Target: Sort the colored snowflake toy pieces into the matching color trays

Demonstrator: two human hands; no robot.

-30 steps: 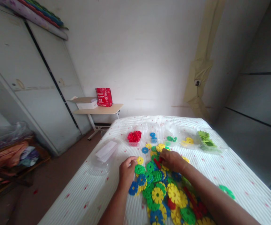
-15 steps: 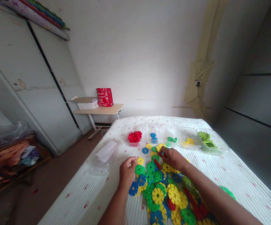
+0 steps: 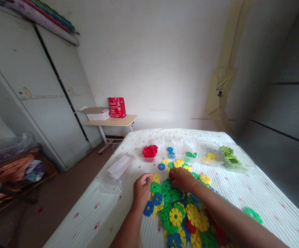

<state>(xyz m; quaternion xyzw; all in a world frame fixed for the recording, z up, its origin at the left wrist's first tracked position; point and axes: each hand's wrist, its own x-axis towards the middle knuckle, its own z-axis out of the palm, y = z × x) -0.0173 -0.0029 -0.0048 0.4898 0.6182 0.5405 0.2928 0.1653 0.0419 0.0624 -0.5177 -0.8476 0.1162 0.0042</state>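
Note:
Notched plastic discs in green, yellow and blue lie in a heap [image 3: 175, 217] on the table, mixed with some red pieces. My right hand [image 3: 182, 179] is over the far part of the heap, its fingers closed around a red plastic piece [image 3: 171, 176] that is mostly hidden by them. My left hand [image 3: 141, 188] rests at the heap's left edge, fingers loosely bent and apart, holding nothing I can see. Its fingertips are beside a yellow disc [image 3: 156, 177]; whether they touch it I cannot tell. A green disc [image 3: 155, 187] lies just right of that hand.
Behind the heap stand clear containers with red pieces [image 3: 149, 151], blue discs [image 3: 170, 151], green discs [image 3: 191, 155], yellow discs [image 3: 210, 157] and light green pieces [image 3: 228, 153]. White paper strips [image 3: 118, 166] lie at left. One green disc [image 3: 252, 215] sits apart at right.
My right hand has moved left and slightly nearer, now covering the spot where a red stick lay on the heap. My left hand has stayed nearly still.

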